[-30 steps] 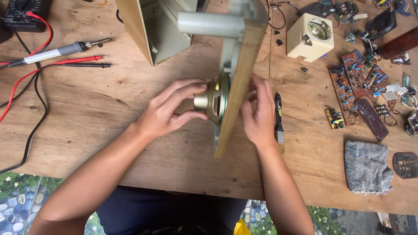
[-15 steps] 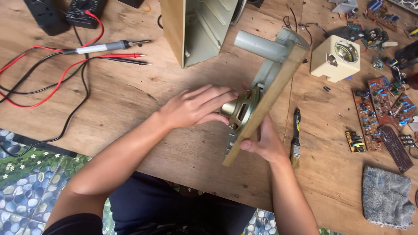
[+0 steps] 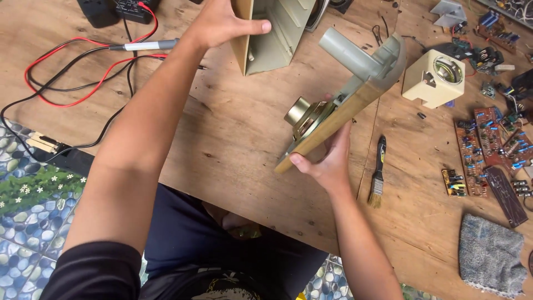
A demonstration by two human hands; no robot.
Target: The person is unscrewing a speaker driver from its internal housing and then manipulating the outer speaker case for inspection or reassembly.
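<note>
A wooden bench [image 3: 233,139] filled most of the view, with a patterned pebble floor [image 3: 33,189] showing past its near edge. The right hand [image 3: 327,161] was closed around the lower end of a wooden speaker panel [image 3: 333,125], thumb on the near face and fingers behind, holding it tilted above the bench. A round metal speaker magnet [image 3: 300,111] stuck out from the panel's left side, and a grey plastic tube [image 3: 347,53] rose from its upper end. The left hand [image 3: 225,22] reached far forward and gripped the front edge of an open beige speaker box [image 3: 272,36] standing at the back of the bench, thumb laid across its rim. The two hands were well apart.

Just right of the right hand lay a small paintbrush [image 3: 378,172] with a black handle, flat on the wood. Further right sat a cream-coloured small speaker unit [image 3: 436,78], and beyond it several brown circuit boards [image 3: 488,144] lay spread out near the edge. A grey cloth [image 3: 491,255] lay at the near right corner. On the left side, red and black test leads [image 3: 72,83] looped across the bench from a dark meter [image 3: 116,10] at the back edge, with a grey probe [image 3: 147,45] lying beside them
</note>
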